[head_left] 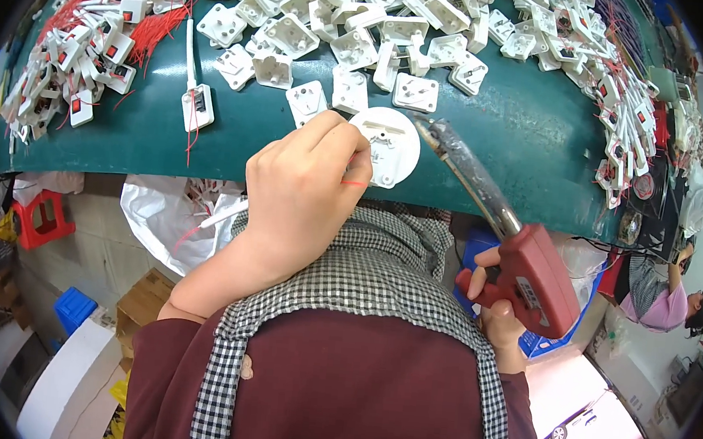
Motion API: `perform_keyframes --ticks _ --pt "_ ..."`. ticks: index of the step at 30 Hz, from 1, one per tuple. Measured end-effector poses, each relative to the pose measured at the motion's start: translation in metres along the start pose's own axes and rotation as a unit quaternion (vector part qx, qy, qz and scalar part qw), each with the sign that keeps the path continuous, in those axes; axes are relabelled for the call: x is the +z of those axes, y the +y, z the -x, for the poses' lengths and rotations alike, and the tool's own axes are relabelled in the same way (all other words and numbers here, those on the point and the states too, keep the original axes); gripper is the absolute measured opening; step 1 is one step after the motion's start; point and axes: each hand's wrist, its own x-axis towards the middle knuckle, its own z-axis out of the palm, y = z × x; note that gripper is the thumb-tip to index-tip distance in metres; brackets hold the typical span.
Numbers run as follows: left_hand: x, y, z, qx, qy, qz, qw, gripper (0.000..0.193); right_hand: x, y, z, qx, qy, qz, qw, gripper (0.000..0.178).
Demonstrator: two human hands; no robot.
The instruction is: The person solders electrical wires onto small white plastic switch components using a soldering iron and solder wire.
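Note:
My right hand (500, 310) is wrapped around the handle of a red soldering gun (539, 275). The gun's long metal barrel (475, 175) slants up to the left, its tip apart from and just right of a round white holder (409, 154). In that holder lies a white plug housing (383, 158). Beside it, on the left, the closed fingers of my left hand (301, 178) pinch a thin red wire (353, 183). A white cable end (224, 214) shows below my left wrist; whether it joins that wire is hidden.
White plug shells (291, 37) lie heaped across the green table (250, 145). Corded pieces with red wires pile up at left (74, 66) and right (616, 108). One corded piece (198, 108) lies alone. A white bag (158, 212) hangs below the edge. Another person (659, 297) is at far right.

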Motion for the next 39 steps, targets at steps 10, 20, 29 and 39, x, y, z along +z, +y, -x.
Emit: perform_keyframes --ticks 10,20,29,39 --pt "0.005 -0.002 0.000 -0.019 0.016 0.066 0.998 0.011 -0.004 0.008 -0.004 -0.004 -0.042 -0.005 0.999 0.080" --pt "0.014 -0.008 0.002 0.000 0.071 0.082 0.994 0.013 -0.013 0.014 -0.004 0.012 -0.082 -0.038 0.996 0.081" --pt "0.018 -0.011 0.003 0.012 0.085 0.090 0.992 0.015 -0.018 0.023 0.008 -0.045 -0.043 0.190 0.980 0.056" --pt "0.013 -0.007 0.005 0.001 0.052 0.069 0.996 0.014 -0.020 0.028 0.012 -0.077 -0.036 0.381 0.921 0.041"
